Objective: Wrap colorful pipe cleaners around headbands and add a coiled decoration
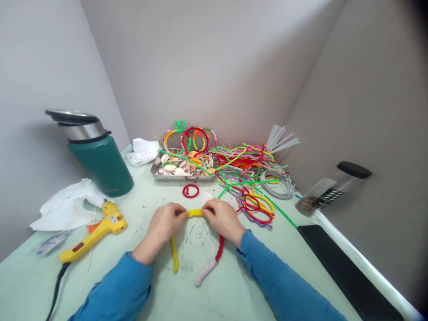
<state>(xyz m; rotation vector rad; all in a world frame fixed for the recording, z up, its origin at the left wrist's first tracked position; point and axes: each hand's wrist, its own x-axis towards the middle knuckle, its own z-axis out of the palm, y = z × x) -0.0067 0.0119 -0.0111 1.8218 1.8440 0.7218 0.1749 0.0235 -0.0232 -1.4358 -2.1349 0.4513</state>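
Observation:
Between my two hands runs a headband wrapped in pipe cleaner [195,213], yellow in the middle and down its left end. Its right end is red, then pale pink at the tip. My left hand [169,221] pinches the yellow stretch at its left side. Close beside it, my right hand [223,217] pinches the same stretch on the right. Both hands hide parts of the band. Just beyond them lies a small red pipe cleaner coil [190,191]. Loose red, yellow and purple pipe cleaner loops [259,207] lie to the right of my right hand.
A yellow glue gun [100,232], crumpled white tissue [63,207] and green bottle [103,162] stand or lie at left. Behind are a metal tray [185,177] of shells, decorated headbands [195,138] and a pipe cleaner heap [240,158]. At right lie grey wire [282,185] and a black strip [344,272].

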